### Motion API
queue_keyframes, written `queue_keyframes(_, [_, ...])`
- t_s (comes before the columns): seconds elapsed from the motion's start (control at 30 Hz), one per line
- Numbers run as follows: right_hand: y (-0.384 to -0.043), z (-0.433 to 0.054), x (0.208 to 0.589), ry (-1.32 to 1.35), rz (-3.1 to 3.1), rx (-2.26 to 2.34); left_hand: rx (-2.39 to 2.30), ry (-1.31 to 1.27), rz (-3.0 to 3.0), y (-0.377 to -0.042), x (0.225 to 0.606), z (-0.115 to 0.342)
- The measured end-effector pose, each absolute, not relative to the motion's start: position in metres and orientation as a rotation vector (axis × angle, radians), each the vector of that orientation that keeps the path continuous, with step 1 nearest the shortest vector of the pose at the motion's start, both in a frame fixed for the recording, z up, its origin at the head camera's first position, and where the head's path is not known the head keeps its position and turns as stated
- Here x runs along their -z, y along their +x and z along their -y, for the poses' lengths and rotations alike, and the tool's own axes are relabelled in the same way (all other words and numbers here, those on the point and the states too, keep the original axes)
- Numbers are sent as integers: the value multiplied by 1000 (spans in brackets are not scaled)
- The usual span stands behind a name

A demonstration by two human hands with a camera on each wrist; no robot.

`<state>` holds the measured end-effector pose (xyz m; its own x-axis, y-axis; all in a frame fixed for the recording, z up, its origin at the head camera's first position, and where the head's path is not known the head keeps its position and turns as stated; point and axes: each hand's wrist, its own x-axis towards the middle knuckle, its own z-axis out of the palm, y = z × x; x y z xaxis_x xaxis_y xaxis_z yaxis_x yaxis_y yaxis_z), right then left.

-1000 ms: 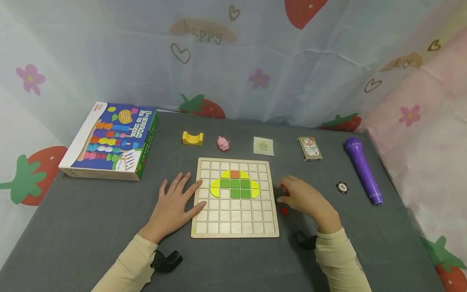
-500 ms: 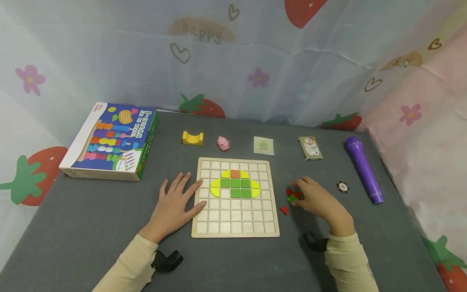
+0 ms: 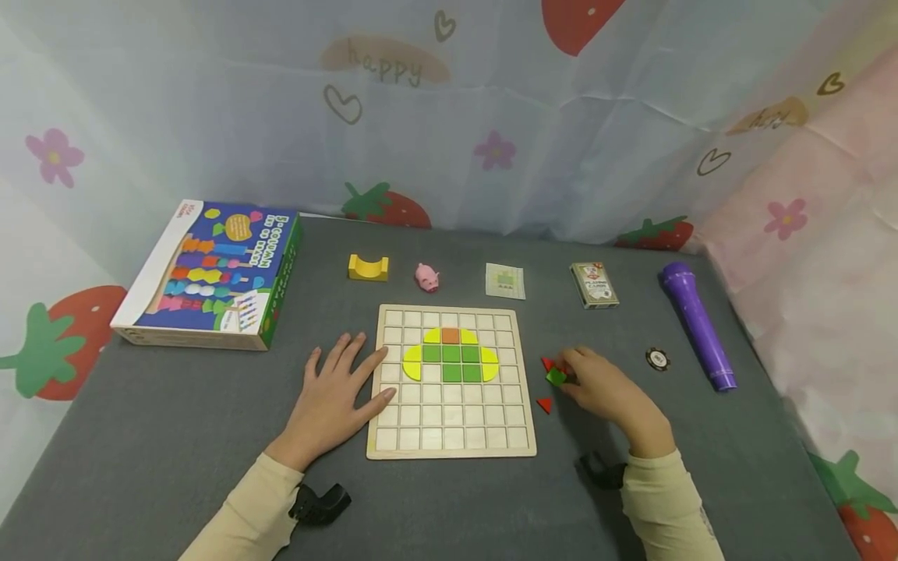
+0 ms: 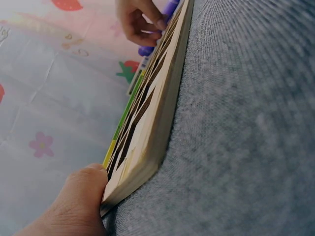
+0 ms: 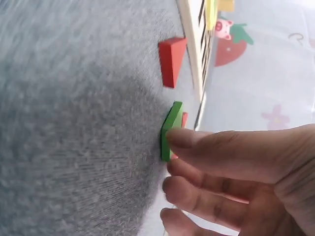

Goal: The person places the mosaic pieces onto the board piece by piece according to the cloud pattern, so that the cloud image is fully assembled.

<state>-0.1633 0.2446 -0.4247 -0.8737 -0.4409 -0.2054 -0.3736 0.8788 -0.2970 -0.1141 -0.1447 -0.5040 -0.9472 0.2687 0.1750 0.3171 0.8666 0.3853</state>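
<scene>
A square wooden grid board [image 3: 452, 436] lies flat on the table. Set in its cells are green square tiles [image 3: 452, 353], an orange tile [image 3: 450, 336] and yellow curved tiles [image 3: 412, 364]. My left hand [image 3: 330, 405] rests with fingers spread at the board's left edge, its thumb [image 4: 83, 191] on the rim. To the right of the board, my right hand [image 3: 603, 387] pinches a loose green tile [image 5: 172, 125] between thumb and fingers; the index fingertip is hidden. Red tiles [image 3: 547, 364] lie under and beside it, and a red triangular tile [image 5: 172, 61] sits nearer the board.
Behind the board are a yellow arched block [image 3: 368, 269], a pink toy pig [image 3: 426, 277], a pattern card [image 3: 504, 280] and a playing-card box [image 3: 595, 286]. A black-and-white chip [image 3: 658, 359] and purple flashlight [image 3: 700, 327] lie right. A bead-game box [image 3: 210, 273] stands left.
My right hand has moved away from the board's edge to the right, then slightly back left with the green tile, which was hidden at first. The left hand stays in place.
</scene>
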Motion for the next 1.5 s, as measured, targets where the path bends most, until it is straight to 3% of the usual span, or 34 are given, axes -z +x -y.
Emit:
queue_keyframes(0.7, [-155, -230, 428, -488, -2844, 392, 629, -460, 2911, -114, 506, 146])
queue_keyframes(1.13, [-165, -164, 408, -828, -2711, 493, 632, -467, 2895, -112, 506, 145])
queue_keyframes(1.5, [-168, -109, 420, -1104, -2660, 331, 602, -457, 2931, -114, 507, 144])
